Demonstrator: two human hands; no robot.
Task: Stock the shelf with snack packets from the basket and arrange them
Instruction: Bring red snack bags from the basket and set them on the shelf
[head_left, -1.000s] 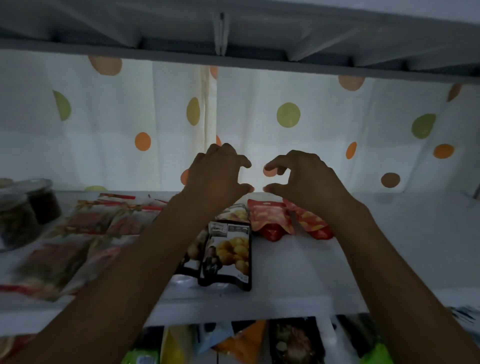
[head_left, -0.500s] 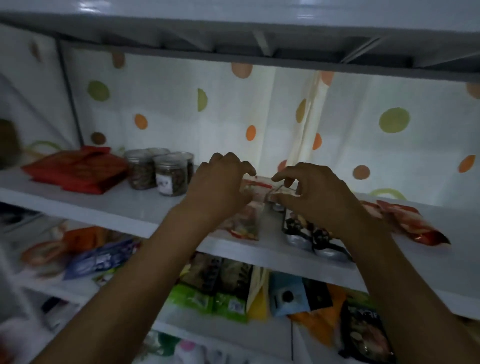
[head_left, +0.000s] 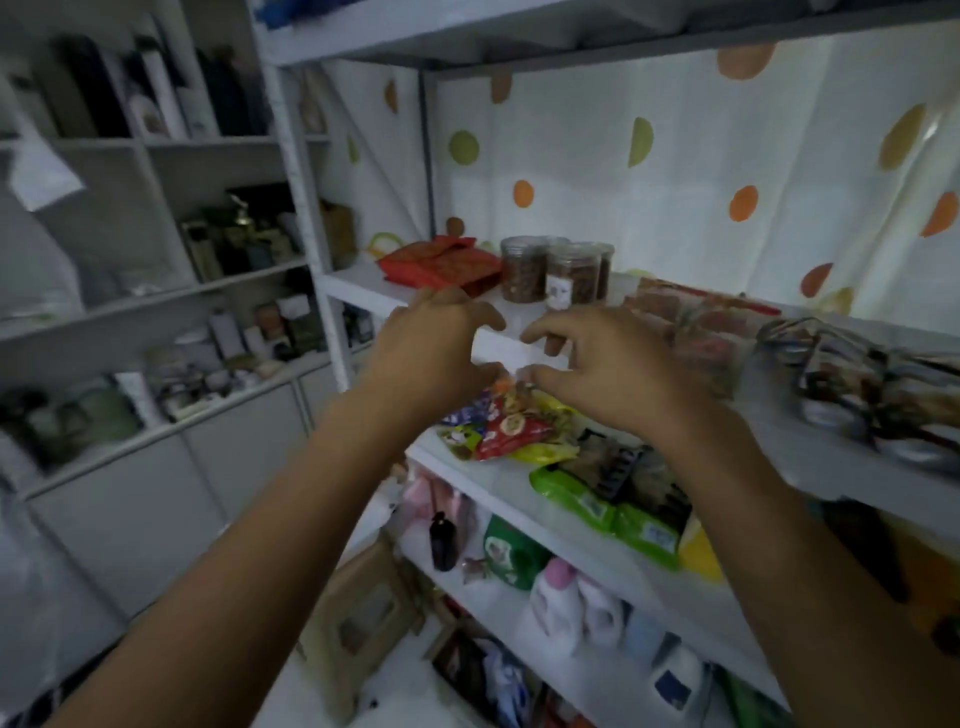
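- The left hand and the right hand hover close together, just in front of the front edge of the shelf.
- Both hands are half-curled like loose claws, with thumb apart from fingertips. No packet shows in either, so both look empty.
- Stock lies along this shelf: red packets at the left end, then jars of brown snacks beside them. Next come clear packets with red tops, and at the far right dark packets too blurred to read.
- The lower shelf carries colourful packets and green packets, partly hidden by the right forearm.
- The basket is not in view, so I cannot tell how many packets remain in it.
- Judgement: the stocking seems well along, since the shelf holds goods in groups from end to end. Only a bare strip of board shows in front of the jars, right behind the 2 hands.
- What seems left is to fetch any further packets from the basket and square up the rows. The clear packets look overlapped and uneven, though the blur makes that uncertain.
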